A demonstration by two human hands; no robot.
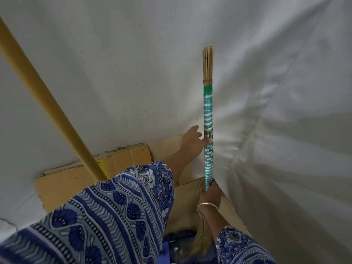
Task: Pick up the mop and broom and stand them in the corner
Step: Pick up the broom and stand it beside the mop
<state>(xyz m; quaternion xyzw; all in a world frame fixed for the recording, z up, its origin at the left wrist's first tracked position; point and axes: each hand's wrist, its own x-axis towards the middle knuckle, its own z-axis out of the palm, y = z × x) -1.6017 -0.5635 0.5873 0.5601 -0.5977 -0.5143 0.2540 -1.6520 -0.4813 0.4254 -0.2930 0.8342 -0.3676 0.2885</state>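
The broom [208, 119] stands upright in the corner where two white cloth-covered walls meet. Its handle is wrapped in teal and white weave, with bare sticks at the top and straw bristles [202, 239] at the bottom. My left hand [193, 139] touches the middle of the handle with its fingers against it. My right hand [209, 195], with a silver bangle on the wrist, grips the handle low down. The mop's yellow wooden pole [47, 103] leans against the left wall. Its blue head [179, 237] is mostly hidden behind my sleeve.
Flattened cardboard [62, 187] covers the floor along the walls. White cloth [285, 130] hangs in folds on both sides of the corner. My blue patterned sleeves fill the lower part of the view.
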